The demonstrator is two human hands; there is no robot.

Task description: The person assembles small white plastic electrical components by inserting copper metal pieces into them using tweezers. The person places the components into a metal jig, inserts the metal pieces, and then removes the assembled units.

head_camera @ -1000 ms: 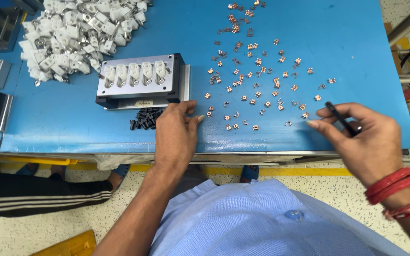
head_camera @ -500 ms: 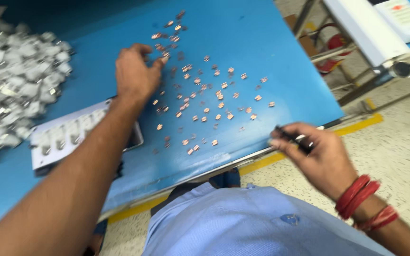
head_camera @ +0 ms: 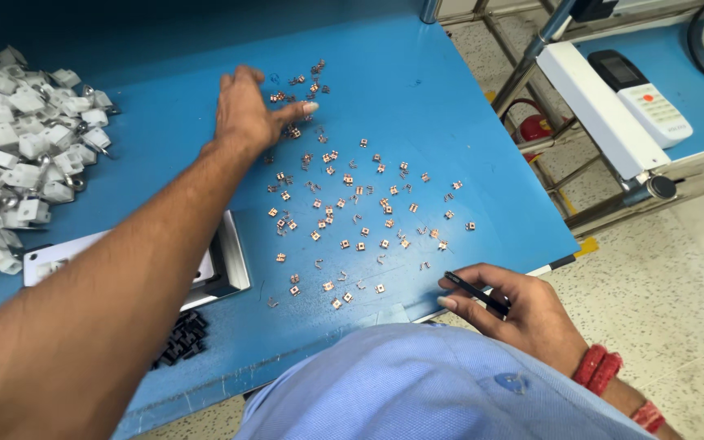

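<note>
Left hand: the left hand [head_camera: 248, 114] is stretched far over the blue table top [head_camera: 417, 98], fingers loose and flat, grasping nothing, touching the far group of small copper-coloured metal clips [head_camera: 344, 212].
Right hand: the right hand [head_camera: 515, 310] grasps thin black tweezers [head_camera: 476, 292] at the near table edge.
Clips: scattered between both hands.
Left side: pile of white plastic housings [head_camera: 18, 155]; grey metal fixture block [head_camera: 226, 261]; small black parts [head_camera: 179, 338].

A blue bench [head_camera: 450, 122] is seen. Small copper clips [head_camera: 352, 220] are scattered on it, from beside the left fingers [head_camera: 287, 110] to just beyond the right fingers [head_camera: 462, 295]. White housings [head_camera: 18, 155], a metal jig [head_camera: 222, 261] and black parts [head_camera: 179, 338] lie farther left.
</note>
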